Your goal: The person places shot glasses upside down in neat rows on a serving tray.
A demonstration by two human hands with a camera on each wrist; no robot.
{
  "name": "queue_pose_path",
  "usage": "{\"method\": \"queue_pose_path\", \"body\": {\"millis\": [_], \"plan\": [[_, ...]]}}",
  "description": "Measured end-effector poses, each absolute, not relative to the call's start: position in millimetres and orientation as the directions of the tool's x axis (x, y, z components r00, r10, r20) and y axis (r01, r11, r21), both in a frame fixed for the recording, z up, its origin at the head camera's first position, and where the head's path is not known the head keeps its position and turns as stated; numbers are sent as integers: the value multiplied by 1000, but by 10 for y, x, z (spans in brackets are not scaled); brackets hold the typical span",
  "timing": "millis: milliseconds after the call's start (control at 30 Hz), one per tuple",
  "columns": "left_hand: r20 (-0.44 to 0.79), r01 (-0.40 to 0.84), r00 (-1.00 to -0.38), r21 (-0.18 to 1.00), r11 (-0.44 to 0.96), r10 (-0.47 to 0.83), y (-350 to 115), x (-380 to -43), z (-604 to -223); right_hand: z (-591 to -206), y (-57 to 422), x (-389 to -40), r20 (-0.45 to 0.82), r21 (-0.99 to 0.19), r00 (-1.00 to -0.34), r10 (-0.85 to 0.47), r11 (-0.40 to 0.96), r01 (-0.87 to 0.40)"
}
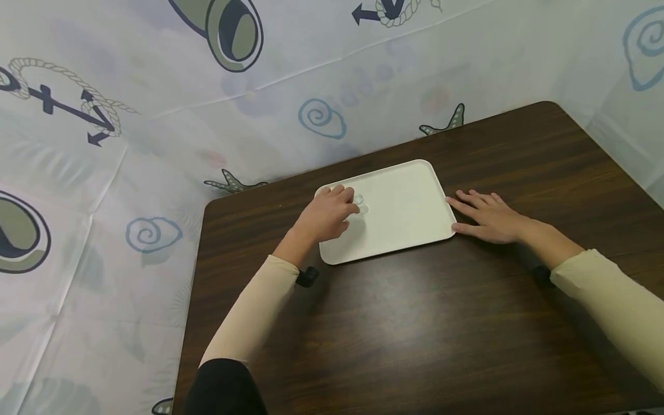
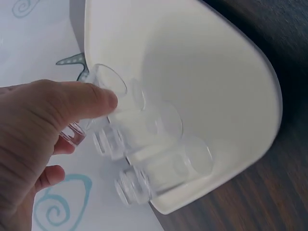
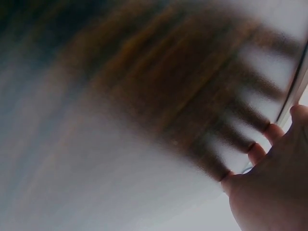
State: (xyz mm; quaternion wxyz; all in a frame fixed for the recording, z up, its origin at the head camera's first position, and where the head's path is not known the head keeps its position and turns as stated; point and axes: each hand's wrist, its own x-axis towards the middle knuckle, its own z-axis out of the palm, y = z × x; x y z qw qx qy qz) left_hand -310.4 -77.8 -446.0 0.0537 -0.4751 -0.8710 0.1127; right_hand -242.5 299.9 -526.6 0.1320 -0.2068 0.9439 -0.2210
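A white rectangular tray [image 1: 404,202] lies on the dark wooden table [image 1: 415,311]. My left hand [image 1: 328,213] is over the tray's left part, and in the left wrist view its thumb and fingers grip a small clear glass [image 2: 111,77]. Two more clear glasses, a nearer one [image 2: 175,166] and a middle one [image 2: 154,127], stand beside it on the tray. My right hand [image 1: 487,218] rests on the table with fingers spread, its thumb and index fingertip at the tray's right edge. The right wrist view shows its fingertips [image 3: 257,153] on the tabletop.
A pale curtain [image 1: 270,121] with anchors, shells and starfish hangs behind and to the left of the table. Bare wood surrounds the tray on the near side and at the right. A dark wrist camera [image 1: 307,276] sits under the left forearm.
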Motion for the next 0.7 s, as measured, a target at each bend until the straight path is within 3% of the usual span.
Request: {"method": "queue_pose_path", "body": {"millis": [233, 700], "plan": [[-47, 810, -534, -315, 495, 844, -672, -3109, -4532, -5272, 3002, -2419, -141, -472, -882, -450, 814, -339], [-67, 806, -538, -332, 489, 840, -637, -3109, -4616, -5235, 2997, -2419, -147, -477, -879, -454, 811, -339]]}}
